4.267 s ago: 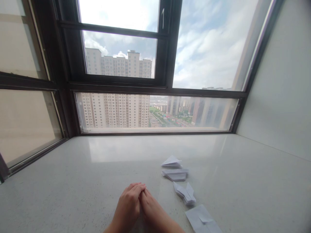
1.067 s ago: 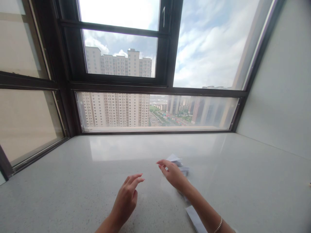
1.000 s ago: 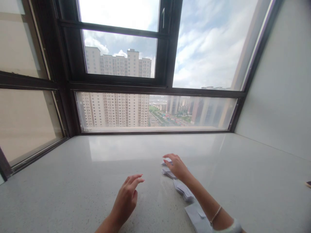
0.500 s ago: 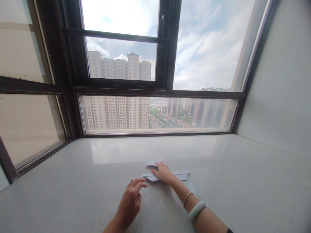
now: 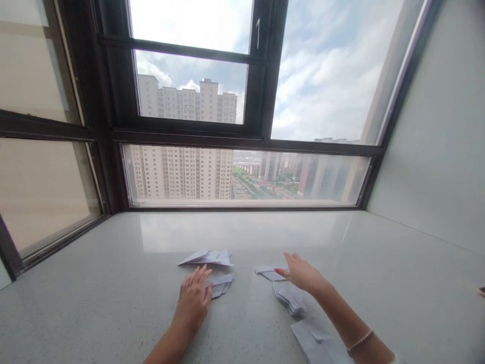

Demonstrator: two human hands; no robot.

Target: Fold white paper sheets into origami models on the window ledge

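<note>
My left hand [image 5: 192,299] lies with fingers spread over the left end of a folded white paper piece [image 5: 223,284], covering part of it. Just beyond its fingertips is a pointed folded paper [image 5: 208,257], like a paper plane. My right hand [image 5: 303,275] has its fingers apart, and its thumb is at a flat folded paper strip [image 5: 268,273]. That strip's right end is hidden by the hand. Nearer to me, below the right hand, sits a small stack of folded papers [image 5: 290,298]. A larger folded sheet [image 5: 316,339] lies beside my right forearm.
The papers lie on a pale, glossy window ledge [image 5: 113,298]. Dark-framed windows [image 5: 242,143] rise behind it and on the left, with tall buildings outside. A white wall [image 5: 435,151] bounds the right side.
My right hand has moved right, away from the middle, and my left hand slightly left onto paper. The folded papers now show in separate groups on the left and right. The view has shifted slightly.
</note>
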